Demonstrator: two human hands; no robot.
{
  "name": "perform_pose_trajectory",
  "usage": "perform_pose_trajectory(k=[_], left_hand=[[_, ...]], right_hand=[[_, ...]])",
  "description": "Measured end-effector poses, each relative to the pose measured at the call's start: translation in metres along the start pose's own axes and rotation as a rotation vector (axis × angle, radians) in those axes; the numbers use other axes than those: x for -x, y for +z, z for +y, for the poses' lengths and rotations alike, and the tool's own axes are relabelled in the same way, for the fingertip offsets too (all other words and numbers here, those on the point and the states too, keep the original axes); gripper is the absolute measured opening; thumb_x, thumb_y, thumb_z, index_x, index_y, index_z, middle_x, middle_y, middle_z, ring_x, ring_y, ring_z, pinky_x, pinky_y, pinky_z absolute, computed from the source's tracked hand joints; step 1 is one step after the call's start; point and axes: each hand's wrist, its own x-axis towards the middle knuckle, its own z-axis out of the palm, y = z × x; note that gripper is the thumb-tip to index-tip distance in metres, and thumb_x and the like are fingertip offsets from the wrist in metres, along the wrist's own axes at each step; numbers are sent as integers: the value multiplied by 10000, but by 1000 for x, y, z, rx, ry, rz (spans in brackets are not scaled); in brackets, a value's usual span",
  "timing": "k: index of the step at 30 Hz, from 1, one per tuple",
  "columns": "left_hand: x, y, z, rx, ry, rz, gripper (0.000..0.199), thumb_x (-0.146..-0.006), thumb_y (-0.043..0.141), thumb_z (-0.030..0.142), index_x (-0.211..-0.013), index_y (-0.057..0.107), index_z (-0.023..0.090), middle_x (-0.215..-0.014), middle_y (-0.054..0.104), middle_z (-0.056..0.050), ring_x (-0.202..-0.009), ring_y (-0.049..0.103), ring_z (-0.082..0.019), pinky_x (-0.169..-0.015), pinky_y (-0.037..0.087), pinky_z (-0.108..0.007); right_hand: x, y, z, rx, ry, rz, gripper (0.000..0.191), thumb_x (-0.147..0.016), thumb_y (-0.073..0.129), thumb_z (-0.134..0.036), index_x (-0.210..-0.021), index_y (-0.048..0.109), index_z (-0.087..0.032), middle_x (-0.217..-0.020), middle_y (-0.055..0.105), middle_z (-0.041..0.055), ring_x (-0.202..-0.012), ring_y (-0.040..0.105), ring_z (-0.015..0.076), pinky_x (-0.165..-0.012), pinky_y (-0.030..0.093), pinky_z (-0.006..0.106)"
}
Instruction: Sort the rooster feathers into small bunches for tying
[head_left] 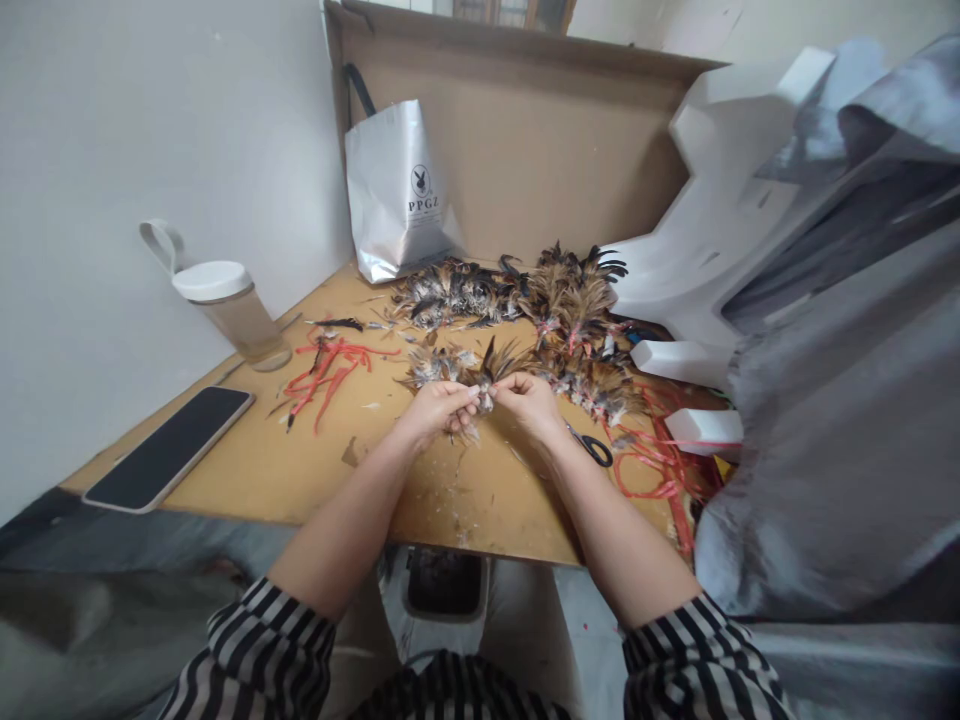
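Both my hands meet over the middle of the wooden table. My left hand (442, 410) pinches the pale base of a small feather bunch (491, 365), whose brown and black tips fan out away from me. Close against it, the fingers of my right hand (529, 400) are pressed together at the same base. Behind my hands lie mottled feather bundles (457, 292) and brown feather bundles (574, 290), some bound with pink-red ties. More bundles (604, 385) rest just right of my right hand. Black-handled scissors (596, 448) lie beside my right wrist, partly hidden by it.
Red strips (330, 378) lie at the left, with more tangled red ribbon (649, 470) at the right. A phone (171, 448), a lidded bottle (244, 318), a silver bag (390, 195), white foam pieces (705, 430) and grey cloth (847, 400) surround the work area.
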Motion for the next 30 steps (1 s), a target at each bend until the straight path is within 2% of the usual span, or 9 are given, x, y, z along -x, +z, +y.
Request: perform_pose_trajectory(k=[5,10,14,20,24,30], left_hand=[[-4,-1,-4,107,38,28,303,-655,675,392,-702,635,96,-520,548,-10,-399,438,-30,-371,301,-136],[-5,1,-4,208,85,-20,267,-659,683,339,-751,651,90,-598,579,-24,-487,478,-29,-422,338,-118],[-6,0,-4,87,132,-32,311,-677,657,384,-762,642,85,-631,621,-60,-503,525,-62,-435,374,-143],[-9,-4,-8,-217,176,-37,322,-695,625,409,-759,654,94,-639,645,-74,-510,568,-97,-470,427,-186],[-12,-5,-14,-261,149,-13,270,-678,644,361,-732,656,97,-591,634,-60,-465,541,-78,-467,423,-182],[-15,-4,-21,-224,76,82,253,-590,710,260,-772,652,94,-562,634,-45,-440,532,-76,-465,428,-190]], right_hand=[[-3,6,6,-27,98,49,133,-538,668,-261,-568,594,-155,-575,605,-6,-524,493,98,-569,373,237],[-3,11,7,-63,148,37,143,-520,671,-258,-567,591,-150,-537,580,-23,-504,466,84,-556,351,230],[-6,11,11,-82,182,16,157,-508,679,-257,-565,582,-147,-476,538,-42,-452,420,65,-491,308,212],[-10,4,18,-171,309,-112,196,-504,677,-297,-579,591,-138,-449,526,-33,-417,412,58,-425,273,196],[-10,0,17,-159,340,-157,237,-499,692,-330,-603,596,-140,-500,572,-8,-445,459,70,-412,282,187],[-7,-1,16,-56,313,-110,210,-526,693,-322,-606,590,-157,-419,479,-54,-380,365,51,-377,239,187]])
